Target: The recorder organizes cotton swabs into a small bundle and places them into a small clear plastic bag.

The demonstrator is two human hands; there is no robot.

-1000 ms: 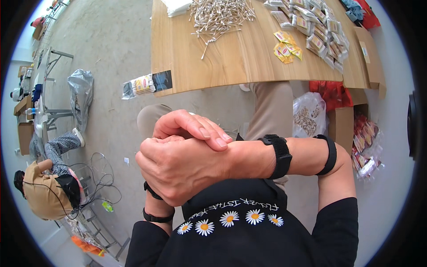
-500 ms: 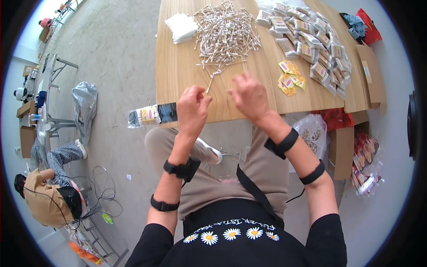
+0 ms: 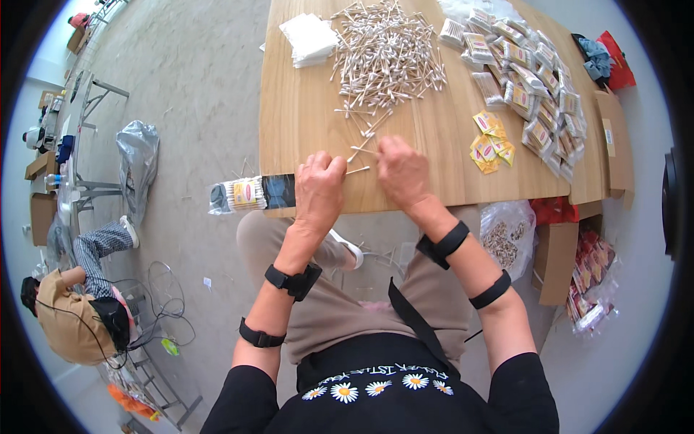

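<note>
Near the table's front edge, my left hand [image 3: 320,186] is closed, with a cotton swab [image 3: 358,171] sticking out from its fingers toward the right. My right hand [image 3: 402,172] is pinched on another cotton swab [image 3: 365,150], whose tip points left. The two hands are a short gap apart. Beyond them, a few stray swabs trail from a big loose heap of cotton swabs [image 3: 390,54]. To the left of my left hand, a clear bag packed with swabs [image 3: 244,194] hangs over the table's left corner beside a dark strip [image 3: 279,191].
White sheets [image 3: 309,37] lie left of the heap. Yellow cards [image 3: 491,148] and a large pile of filled swab packs [image 3: 531,87] cover the table's right side. Below are a bag of swabs [image 3: 504,242] and an open carton [image 3: 557,262]. Another person [image 3: 76,315] sits far left.
The view has shifted, so the table appears lower and further right. My hands have both closed near the loose swabs, and a swab now shows at each hand.
</note>
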